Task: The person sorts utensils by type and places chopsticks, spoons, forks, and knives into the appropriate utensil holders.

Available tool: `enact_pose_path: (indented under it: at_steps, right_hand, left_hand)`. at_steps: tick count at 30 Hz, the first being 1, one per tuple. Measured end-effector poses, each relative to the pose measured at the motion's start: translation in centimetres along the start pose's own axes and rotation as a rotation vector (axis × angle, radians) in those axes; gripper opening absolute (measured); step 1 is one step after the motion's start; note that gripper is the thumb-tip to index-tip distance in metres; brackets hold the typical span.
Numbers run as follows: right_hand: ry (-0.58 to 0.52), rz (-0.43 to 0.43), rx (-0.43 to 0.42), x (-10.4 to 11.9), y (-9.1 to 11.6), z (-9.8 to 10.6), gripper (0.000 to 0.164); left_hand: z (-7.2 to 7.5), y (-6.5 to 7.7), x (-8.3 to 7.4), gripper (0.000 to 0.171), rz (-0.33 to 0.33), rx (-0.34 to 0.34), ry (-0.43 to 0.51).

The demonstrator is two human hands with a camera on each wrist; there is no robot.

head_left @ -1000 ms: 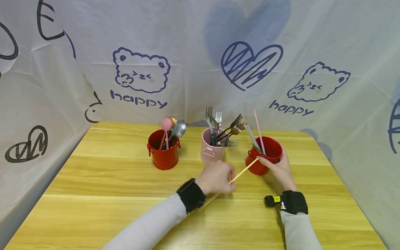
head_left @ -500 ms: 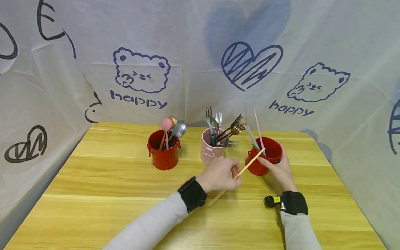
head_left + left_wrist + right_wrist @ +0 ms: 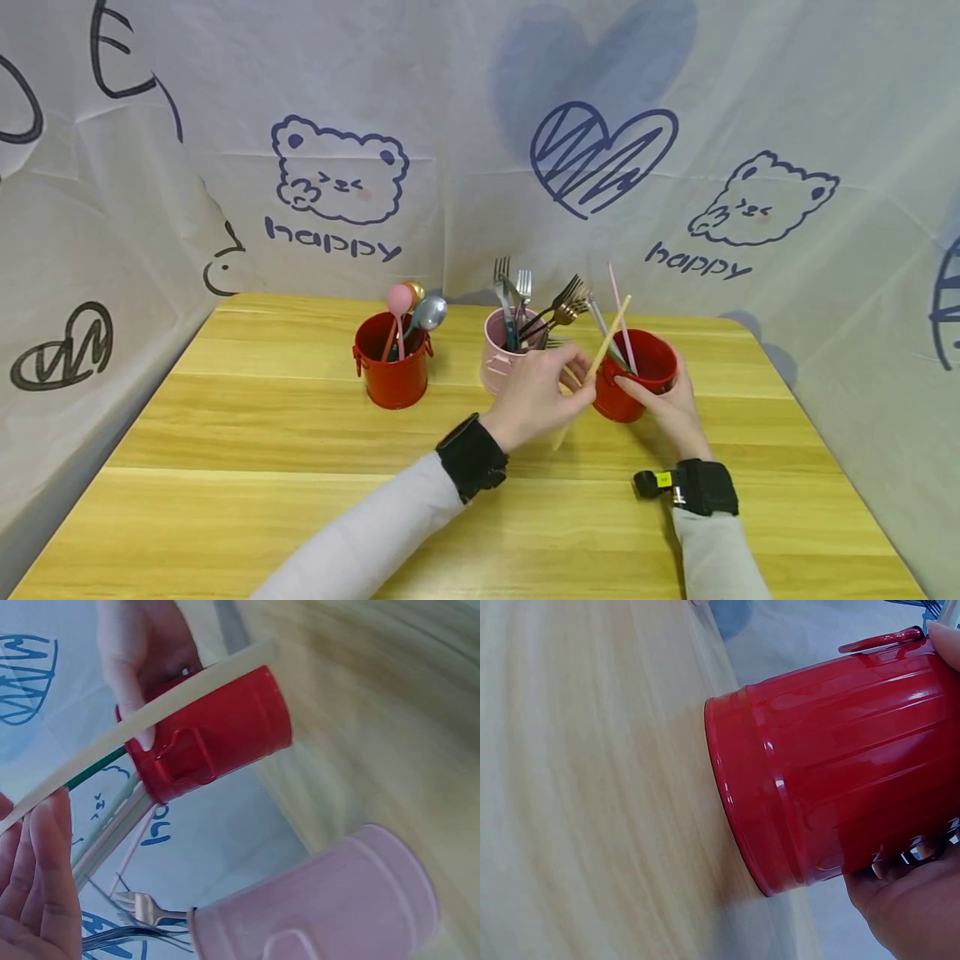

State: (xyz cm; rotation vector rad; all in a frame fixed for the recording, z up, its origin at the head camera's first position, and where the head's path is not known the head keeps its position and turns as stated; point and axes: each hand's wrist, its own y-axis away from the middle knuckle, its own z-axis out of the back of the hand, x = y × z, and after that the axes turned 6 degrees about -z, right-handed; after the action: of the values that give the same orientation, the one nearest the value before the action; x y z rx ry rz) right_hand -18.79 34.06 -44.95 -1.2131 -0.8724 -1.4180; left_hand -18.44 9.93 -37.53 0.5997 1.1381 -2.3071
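Observation:
My left hand pinches a pale wooden chopstick between thumb and fingers. The chopstick slants, its upper end beside the mouth of the right red bucket and its lower end over the table. In the left wrist view, the chopstick crosses in front of that bucket. My right hand grips the bucket at its rim, thumb at the near edge and fingers round the far side. A pink chopstick and several other sticks, one green, lean inside it. The right wrist view shows the bucket's red wall close up.
A pink bucket of several forks stands just behind my left hand, some forks leaning toward the red bucket. Farther left, another red bucket holds several spoons. The wooden table ends at a white cloth backdrop with drawings.
My left hand has moved right and up, and the chopstick has swung from a low slant to a steeper one, nearer the red bucket's mouth. My right hand keeps its place on the bucket.

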Motion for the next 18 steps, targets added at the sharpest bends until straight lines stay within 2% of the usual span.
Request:
enact_pose_path:
  at_steps: [10, 18]
  right_hand:
    - [0.002, -0.014, 0.014, 1.8, 0.7, -0.2, 0.082]
    - [0.017, -0.014, 0.008, 0.1, 0.0, 0.1, 0.084]
  left_hand:
    - [0.9, -1.8, -1.1, 0.013, -0.079, -0.176, -0.016]
    - [1.3, -3.1, -2.1, 0.014, -0.148, -0.300, 0.042]
